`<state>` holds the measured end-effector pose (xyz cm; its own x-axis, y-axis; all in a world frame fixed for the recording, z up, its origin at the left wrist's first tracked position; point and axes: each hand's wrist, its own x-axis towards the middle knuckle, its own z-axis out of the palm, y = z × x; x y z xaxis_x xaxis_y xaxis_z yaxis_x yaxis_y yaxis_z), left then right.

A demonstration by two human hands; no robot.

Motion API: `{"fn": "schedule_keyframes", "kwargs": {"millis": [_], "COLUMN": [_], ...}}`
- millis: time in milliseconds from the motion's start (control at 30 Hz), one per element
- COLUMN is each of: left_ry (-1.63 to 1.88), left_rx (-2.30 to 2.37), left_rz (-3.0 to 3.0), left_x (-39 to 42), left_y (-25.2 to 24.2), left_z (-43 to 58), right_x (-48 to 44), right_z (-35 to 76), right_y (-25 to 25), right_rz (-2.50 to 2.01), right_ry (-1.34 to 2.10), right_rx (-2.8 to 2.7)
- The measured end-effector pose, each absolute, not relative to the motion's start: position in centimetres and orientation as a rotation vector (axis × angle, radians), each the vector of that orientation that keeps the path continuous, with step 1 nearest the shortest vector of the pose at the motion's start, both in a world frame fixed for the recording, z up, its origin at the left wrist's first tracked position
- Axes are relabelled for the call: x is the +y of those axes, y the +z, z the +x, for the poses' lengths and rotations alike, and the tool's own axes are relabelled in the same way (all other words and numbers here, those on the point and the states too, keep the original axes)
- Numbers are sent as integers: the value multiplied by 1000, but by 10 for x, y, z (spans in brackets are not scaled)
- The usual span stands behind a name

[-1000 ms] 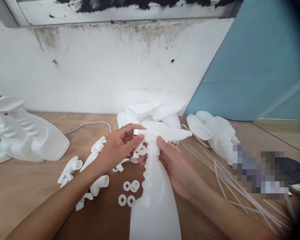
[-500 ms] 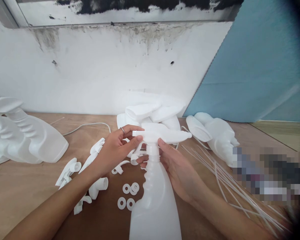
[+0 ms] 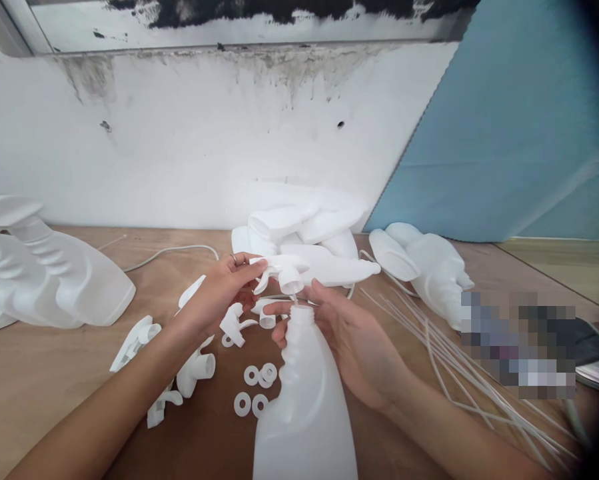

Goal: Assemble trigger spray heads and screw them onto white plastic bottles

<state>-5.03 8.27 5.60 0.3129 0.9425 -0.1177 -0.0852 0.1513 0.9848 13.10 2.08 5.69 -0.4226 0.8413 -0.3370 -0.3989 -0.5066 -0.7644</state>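
Observation:
My right hand is wrapped round the neck of a white plastic spray bottle that stands tilted in front of me, its mouth open. My left hand pinches a white trigger spray head and holds it tilted just above and left of the bottle's mouth, a little apart from it. Loose white trigger parts and small white ring washers lie on the wooden table under my hands.
A pile of white bottles lies behind my hands, others at the right and far left. Several thin white dip tubes fan out at the right. A white cord runs along the wall. A blue panel leans at the right.
The spray head was seated on the bottle's neck; my left hand has lifted it off and tilted it to the left. The bottle's mouth now shows bare.

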Motion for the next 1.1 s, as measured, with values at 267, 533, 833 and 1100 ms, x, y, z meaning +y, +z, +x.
{"fn": "schedule_keyframes", "kwargs": {"millis": [267,533,833,1100], "left_ry": [863,964,941,896], "left_rx": [875,952,852,849], "left_rz": [1120,1492,1524,1532], "left_x": [84,69,62,60], "left_y": [59,66,82,83], "left_z": [-50,-46,-51,-50], "right_x": [22,19,15,14], "right_z": [133,130,127,126], "right_y": [56,57,59,54], "right_rz": [-895,-949,-895,-881], "right_ry": [1997,1965,1903,1860], "right_rx": [-735,-738,-770,-842]}}
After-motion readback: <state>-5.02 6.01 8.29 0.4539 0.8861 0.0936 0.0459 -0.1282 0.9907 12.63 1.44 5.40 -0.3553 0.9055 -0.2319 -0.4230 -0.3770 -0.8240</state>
